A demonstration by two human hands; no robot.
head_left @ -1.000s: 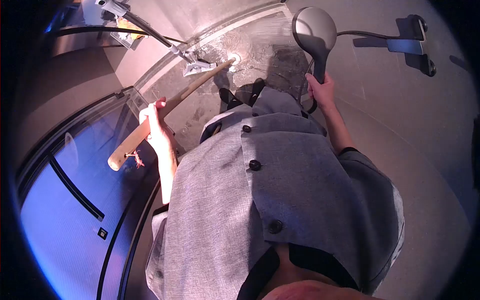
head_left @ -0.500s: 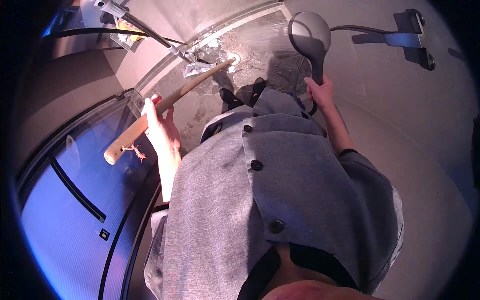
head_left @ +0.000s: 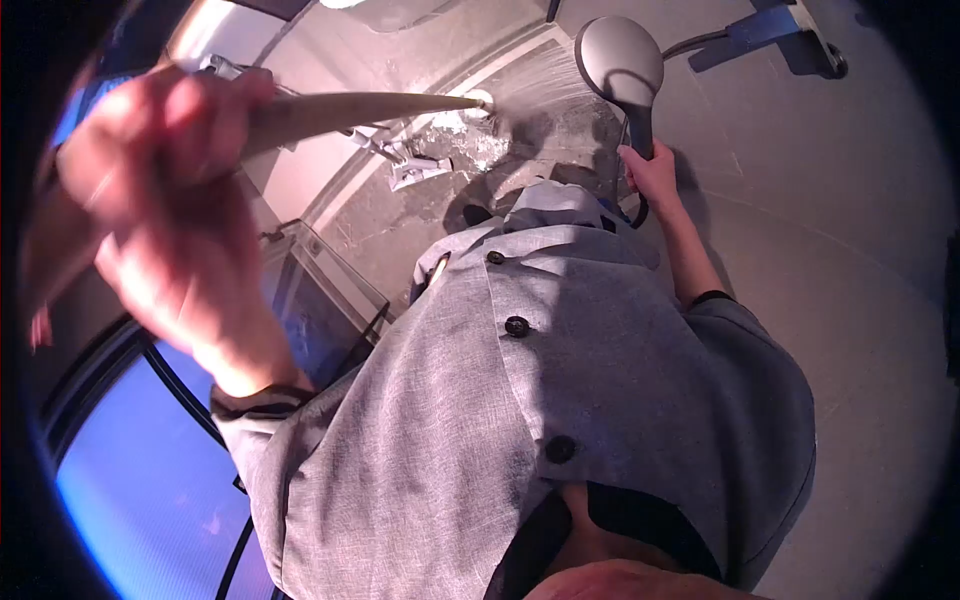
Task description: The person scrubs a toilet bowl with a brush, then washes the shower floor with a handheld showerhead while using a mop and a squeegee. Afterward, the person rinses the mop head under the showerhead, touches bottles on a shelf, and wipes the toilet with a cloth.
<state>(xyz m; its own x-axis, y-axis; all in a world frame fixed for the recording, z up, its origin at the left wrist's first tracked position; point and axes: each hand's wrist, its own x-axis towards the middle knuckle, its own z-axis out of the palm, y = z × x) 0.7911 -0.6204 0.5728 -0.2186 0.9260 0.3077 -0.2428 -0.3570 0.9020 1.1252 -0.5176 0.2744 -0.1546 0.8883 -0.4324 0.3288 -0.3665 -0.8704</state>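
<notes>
My left hand [head_left: 175, 190], blurred and raised close to the camera at the upper left, is wrapped round a wooden pole [head_left: 340, 115]. The pole reaches to a pale round mop head [head_left: 480, 104] on the wet floor [head_left: 560, 110]. At the upper right, my right hand [head_left: 652, 172] grips the dark handle of a grey shower head [head_left: 620, 60]. Water sprays from the shower head leftward over the floor near the mop. The pole's near end is smeared at the left edge.
A white and grey floor tool [head_left: 420, 172] stands left of the mop head. A glass panel with a dark frame [head_left: 150, 480] is at the lower left. The shower hose [head_left: 695, 43] runs to a wall bracket [head_left: 820, 45] at the upper right.
My left hand has risen toward the camera with the pole, whose near end is now much higher. The mop head has shifted slightly up. My right hand has barely moved.
</notes>
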